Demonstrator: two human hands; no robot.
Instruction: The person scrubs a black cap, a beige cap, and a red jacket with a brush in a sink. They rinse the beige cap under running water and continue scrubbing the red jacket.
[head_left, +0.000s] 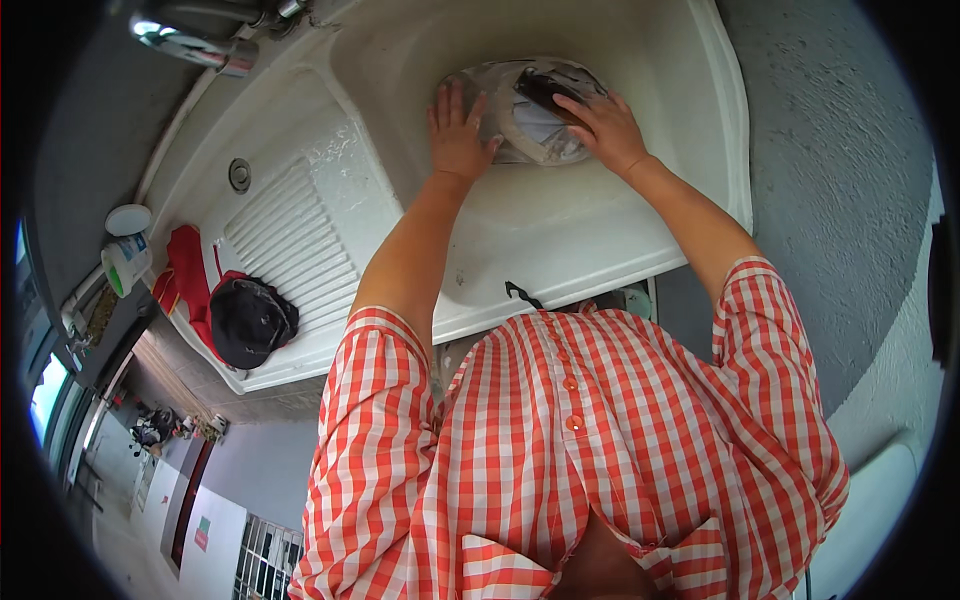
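Observation:
In the deep basin of a white laundry sink (525, 217) lies a wet, pale, partly see-through item (536, 142), perhaps a bag or cap; its exact kind is unclear. My left hand (456, 139) rests flat on its left side, fingers spread. With my right hand (611, 131) I grip a dark brush-like object (547, 91) against the item's upper right part. The underside of that object is hidden.
A ribbed washboard (292, 232) is moulded into the sink's left side, beside a drain (239, 175). Black cap (251, 319) and red cloth (187, 262) lie at its edge, near a white tub (126, 261). A chrome faucet (195, 46) juts in at upper left.

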